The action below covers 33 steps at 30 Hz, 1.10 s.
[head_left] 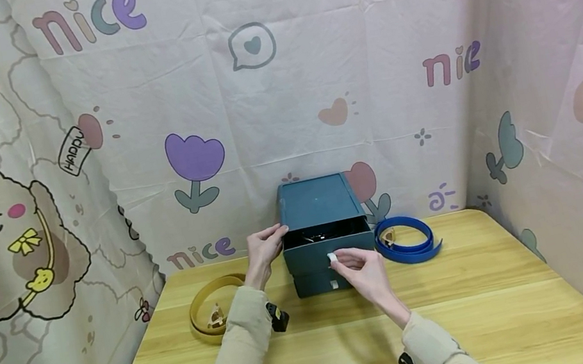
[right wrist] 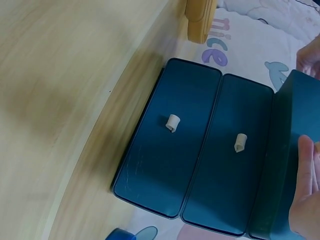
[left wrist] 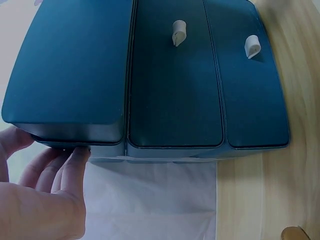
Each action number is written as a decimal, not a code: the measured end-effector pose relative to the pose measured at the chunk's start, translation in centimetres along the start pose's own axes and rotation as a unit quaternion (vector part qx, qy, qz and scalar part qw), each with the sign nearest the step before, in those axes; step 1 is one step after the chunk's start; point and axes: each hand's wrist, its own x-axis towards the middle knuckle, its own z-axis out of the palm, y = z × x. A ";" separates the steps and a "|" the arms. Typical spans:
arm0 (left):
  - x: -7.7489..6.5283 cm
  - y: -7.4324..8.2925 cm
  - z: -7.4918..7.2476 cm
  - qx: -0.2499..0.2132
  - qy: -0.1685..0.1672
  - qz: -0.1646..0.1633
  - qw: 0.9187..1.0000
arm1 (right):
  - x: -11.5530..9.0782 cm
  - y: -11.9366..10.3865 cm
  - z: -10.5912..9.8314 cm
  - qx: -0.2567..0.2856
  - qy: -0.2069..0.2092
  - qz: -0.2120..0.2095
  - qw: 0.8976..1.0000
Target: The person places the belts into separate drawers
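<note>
A teal drawer box (head_left: 320, 200) stands at the back of the table, its top drawer (head_left: 308, 260) pulled partly out. Inside that drawer lies something dark and glossy (head_left: 315, 237), mostly hidden by the drawer front. My right hand (head_left: 364, 272) pinches the white pull tab (head_left: 332, 257) of the top drawer. At the box's upper left edge, my left hand (head_left: 264, 253) grips the body. The left wrist view has its fingers (left wrist: 72, 172) against the side, just behind the drawer front. Two lower drawers (right wrist: 155, 155) are closed, each with a white tab.
A yellow belt (head_left: 195, 313) lies coiled left of the box, partly behind the left sleeve (head_left: 239, 347). To the right sits a coiled blue belt (head_left: 416, 256) with a gold-toned buckle. A patterned cloth (head_left: 279, 112) hangs behind and on both sides of the wooden table (head_left: 323, 358).
</note>
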 end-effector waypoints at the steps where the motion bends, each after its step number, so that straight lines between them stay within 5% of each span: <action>1: 0.0 0.0 0.0 0.000 0.000 0.000 1.000 | 0.0 0.0 0.0 -0.001 0.000 0.001 1.000; 12: 0.0 -0.1 0.0 0.001 0.000 0.001 1.000 | 1.3 3.9 0.7 0.003 0.025 -0.005 1.000; 33: 0.0 -0.1 -0.1 0.002 -0.005 0.001 1.000 | 2.0 4.0 0.8 -0.006 0.025 -0.008 1.000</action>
